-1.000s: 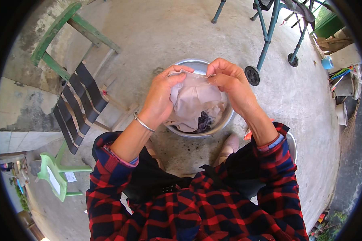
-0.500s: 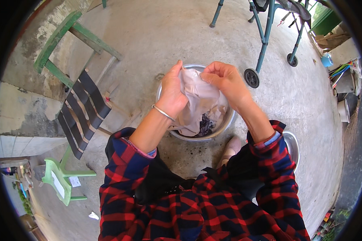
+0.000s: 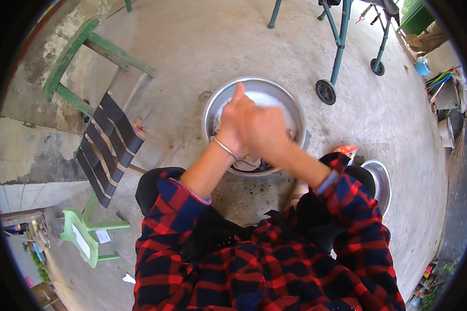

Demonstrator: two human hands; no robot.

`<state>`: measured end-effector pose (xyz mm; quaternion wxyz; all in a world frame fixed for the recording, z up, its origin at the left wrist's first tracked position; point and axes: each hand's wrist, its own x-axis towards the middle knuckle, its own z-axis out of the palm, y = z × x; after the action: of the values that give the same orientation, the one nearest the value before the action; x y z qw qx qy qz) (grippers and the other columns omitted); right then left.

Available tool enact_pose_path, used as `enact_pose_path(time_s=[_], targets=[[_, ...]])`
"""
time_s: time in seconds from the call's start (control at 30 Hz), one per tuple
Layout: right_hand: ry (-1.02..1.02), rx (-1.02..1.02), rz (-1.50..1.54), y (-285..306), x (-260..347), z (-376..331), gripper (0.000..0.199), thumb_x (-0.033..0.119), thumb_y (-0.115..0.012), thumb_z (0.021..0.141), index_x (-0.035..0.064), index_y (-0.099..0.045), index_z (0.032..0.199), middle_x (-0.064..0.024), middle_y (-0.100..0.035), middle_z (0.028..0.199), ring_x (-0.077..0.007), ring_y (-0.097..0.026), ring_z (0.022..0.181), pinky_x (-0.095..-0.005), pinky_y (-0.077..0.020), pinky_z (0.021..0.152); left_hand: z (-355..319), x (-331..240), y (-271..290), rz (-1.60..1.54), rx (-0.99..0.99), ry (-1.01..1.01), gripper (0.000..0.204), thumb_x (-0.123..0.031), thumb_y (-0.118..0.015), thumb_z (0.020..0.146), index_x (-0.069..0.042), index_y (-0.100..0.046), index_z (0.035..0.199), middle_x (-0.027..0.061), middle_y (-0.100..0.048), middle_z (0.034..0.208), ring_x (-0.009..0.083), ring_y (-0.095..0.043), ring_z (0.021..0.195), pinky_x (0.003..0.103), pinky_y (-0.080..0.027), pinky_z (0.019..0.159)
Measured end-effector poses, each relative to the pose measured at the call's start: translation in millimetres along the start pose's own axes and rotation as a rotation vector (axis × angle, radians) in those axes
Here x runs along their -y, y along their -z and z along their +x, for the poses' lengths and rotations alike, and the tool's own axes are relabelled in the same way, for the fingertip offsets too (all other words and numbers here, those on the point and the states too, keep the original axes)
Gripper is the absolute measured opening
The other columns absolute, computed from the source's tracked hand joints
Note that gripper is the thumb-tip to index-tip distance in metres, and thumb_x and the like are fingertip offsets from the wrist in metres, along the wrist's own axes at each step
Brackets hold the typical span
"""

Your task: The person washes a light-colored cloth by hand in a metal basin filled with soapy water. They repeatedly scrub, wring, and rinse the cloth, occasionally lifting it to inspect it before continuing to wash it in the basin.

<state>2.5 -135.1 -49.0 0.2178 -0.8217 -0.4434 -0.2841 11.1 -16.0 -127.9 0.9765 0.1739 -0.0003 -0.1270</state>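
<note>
A round metal basin [image 3: 213, 106] with soapy water stands on the concrete floor in front of me. My left hand [image 3: 232, 124] and my right hand [image 3: 267, 136] are pressed together low over the basin, both closed on a pale wet cloth [image 3: 245, 161] that shows only as a small bit under my wrists. A thin metal bangle circles my left wrist. Red and dark checked sleeves cover my arms.
A worn green wooden chair [image 3: 96, 57] and a dark slatted chair [image 3: 106, 140] stand at the left. A small light green plastic stool [image 3: 83, 236] lies lower left. A wheeled blue-green frame [image 3: 337, 49] stands beyond the basin. A second metal bowl [image 3: 381, 181] sits at my right.
My hands have dropped from holding the cloth up and spread out to pressing it down in the basin, close together. The view has tilted slightly forward.
</note>
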Motion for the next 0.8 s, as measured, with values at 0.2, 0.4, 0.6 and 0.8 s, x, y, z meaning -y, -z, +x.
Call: enact_pose_path(time_s=[0.2, 0.4, 0.6, 0.8], targets=[[-0.33, 0.176, -0.144, -6.9, -34.2, 8.0, 0.021, 0.022, -0.06, 0.084, 0.0051, -0.057, 0.073, -0.0107, -0.054, 0.052, -0.025, -0.061, 0.048, -0.0361, -0.0446, 0.04, 3.8, 18.1, -52.7, 0.05, -0.403, -0.029, 0.043, -0.046, -0.05, 0.098, -0.016, -0.043, 0.068, -0.0045, -0.043, 0.061, 0.0097, -0.044, 0.056, 0.027, -0.039, 0.05], [-0.185, 0.122, -0.139, -5.0, -24.5, 0.6, 0.022, 0.022, -0.061, 0.085, 0.0066, -0.054, 0.071, -0.0114, -0.054, 0.055, -0.0245, -0.057, 0.044, -0.0364, -0.0417, 0.038, 2.4, 14.1, -72.7, 0.06, -0.691, -0.067, 0.041, -0.046, -0.05, 0.098, -0.017, -0.047, 0.069, -0.002, -0.049, 0.06, 0.0116, -0.047, 0.054, 0.03, -0.041, 0.051], [-0.095, 0.021, -0.034, 5.8, 11.3, -3.6, 0.029, 0.023, -0.061, 0.088, 0.0044, -0.054, 0.067, -0.0127, -0.055, 0.054, -0.0247, -0.056, 0.043, -0.0356, -0.0404, 0.036, -4.5, 0.2, -7.4, -0.044, -0.088, 0.054, 0.034, -0.042, -0.05, 0.099, -0.015, -0.053, 0.077, -0.0006, -0.055, 0.071, 0.0137, -0.055, 0.066, 0.031, -0.047, 0.061], [-0.019, 0.05, -0.092, -0.6, 8.9, -6.0, 0.03, 0.024, -0.061, 0.089, 0.0058, -0.054, 0.067, -0.0107, -0.055, 0.051, -0.0236, -0.056, 0.042, -0.0356, -0.0401, 0.036, -17.4, -3.0, -11.8, 0.0, 0.145, 0.086, 0.03, -0.04, -0.059, 0.095, -0.013, -0.058, 0.08, -0.003, -0.056, 0.074, 0.0117, -0.055, 0.069, 0.03, -0.047, 0.062]])
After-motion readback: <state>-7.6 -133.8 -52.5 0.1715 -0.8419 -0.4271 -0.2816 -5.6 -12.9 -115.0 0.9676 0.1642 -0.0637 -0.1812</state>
